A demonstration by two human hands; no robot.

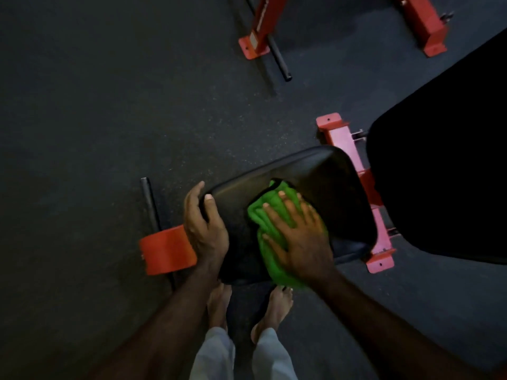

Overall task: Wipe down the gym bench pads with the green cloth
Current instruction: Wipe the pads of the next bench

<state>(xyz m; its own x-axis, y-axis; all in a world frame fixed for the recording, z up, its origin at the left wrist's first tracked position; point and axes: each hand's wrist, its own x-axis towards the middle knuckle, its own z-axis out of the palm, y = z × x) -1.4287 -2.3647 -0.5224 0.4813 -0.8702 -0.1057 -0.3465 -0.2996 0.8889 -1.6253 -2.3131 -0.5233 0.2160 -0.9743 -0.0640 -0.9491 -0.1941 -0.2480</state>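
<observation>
1. This is a gym, a weight-training room.
2. The floor (pixel 109 119) across the whole frame is dark, speckled rubber matting of the kind laid in weight rooms.
3. At centre stands a black padded bench seat (pixel 301 174), with a larger black back pad (pixel 439 174) at the right edge.
4. Red-painted steel frame feet (pixel 380 260) with bolt holes sit under the bench; more red frame bases (pixel 253 48) show at the top of the frame.
5. A black bar (pixel 278 58) juts from the upper frame.
</observation>
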